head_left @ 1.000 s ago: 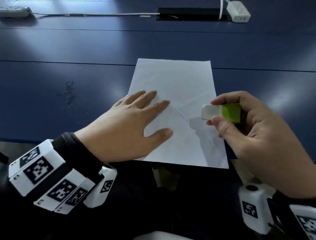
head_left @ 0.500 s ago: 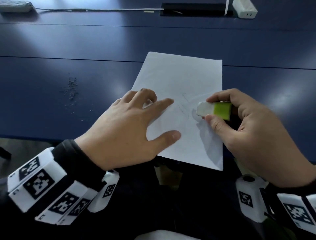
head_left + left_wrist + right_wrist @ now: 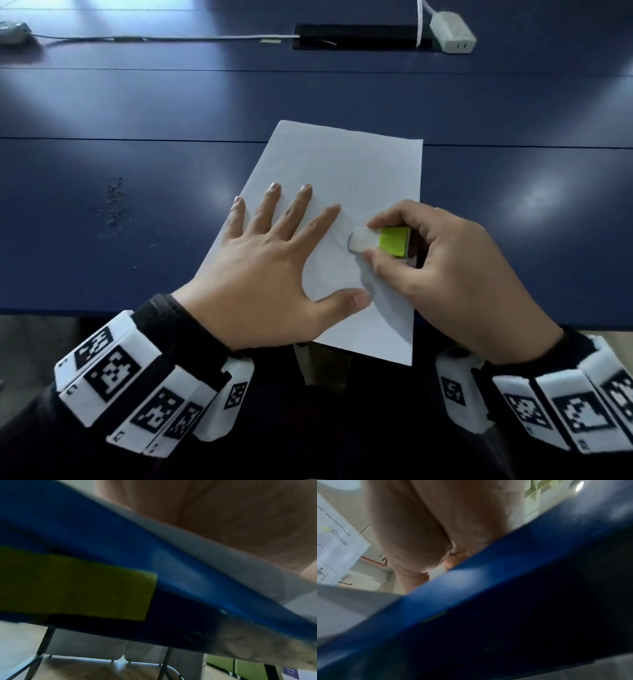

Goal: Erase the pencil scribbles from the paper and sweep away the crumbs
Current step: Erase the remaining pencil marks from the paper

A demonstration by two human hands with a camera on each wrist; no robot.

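On a dark blue table (image 3: 137, 192), a white rectangular sheet of paper (image 3: 356, 171) lies skewed, its near corner overhanging the table's front edge. A person's left hand (image 3: 274, 274) lies flat on the sheet's left half, fingers straight and spread, thumb out toward the right, pinning the paper down. The right hand (image 3: 442, 270) pinches a white block eraser in a lime-green sleeve (image 3: 380, 241) between thumb and forefinger, the other fingers curled behind it; the eraser's bare white end meets the paper just beside the left forefinger, over faint grey pencil lines (image 3: 337, 236) that are barely legible. A scatter of grey eraser crumbs (image 3: 114, 205) sits on the tabletop well left of the sheet. Along the far side, a white cable (image 3: 164, 38) runs toward a black slot (image 3: 359, 37), with a white power adapter (image 3: 452, 32) just beside it. Both wrists wear white bands printed with black square markers (image 3: 113, 373). The two wrist views are blurred, showing only skin, blue table edge and grey paper.
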